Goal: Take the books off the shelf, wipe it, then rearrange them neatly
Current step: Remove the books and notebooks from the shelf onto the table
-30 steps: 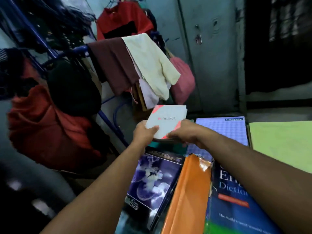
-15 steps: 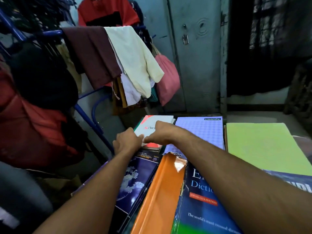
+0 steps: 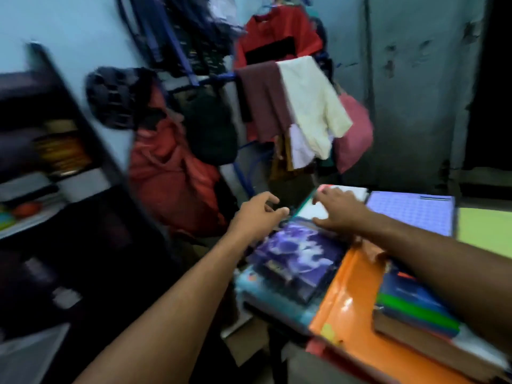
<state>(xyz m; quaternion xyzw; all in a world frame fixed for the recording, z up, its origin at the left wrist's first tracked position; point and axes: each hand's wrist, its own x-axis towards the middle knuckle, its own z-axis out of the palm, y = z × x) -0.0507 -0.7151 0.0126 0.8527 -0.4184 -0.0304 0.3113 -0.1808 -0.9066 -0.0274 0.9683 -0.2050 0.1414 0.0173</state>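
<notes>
Your left hand (image 3: 256,217) hangs in the air just left of the books with its fingers loosely curled and nothing in them, while your right hand (image 3: 336,214) lies with spread, relaxed fingers on the white booklet (image 3: 314,212) at the far end of the pile. Nearer to you lies a glossy purple book (image 3: 296,259) on a pale blue one, then a shiny orange folder (image 3: 349,297) to its right, and a thick blue and green book (image 3: 415,303) at the right edge. A flat lilac checked notebook (image 3: 412,214) and a plain yellow-green sheet (image 3: 484,231) lie further right. The dark shelf (image 3: 91,134) stands at the left, blurred, with some stacked things still in its compartments. Behind the pile a blue rack (image 3: 191,76) is hung with soft clothes: a cream shirt (image 3: 313,106), a maroon cloth (image 3: 263,101) and a red garment (image 3: 171,176), crowding the space between shelf and books.
</notes>
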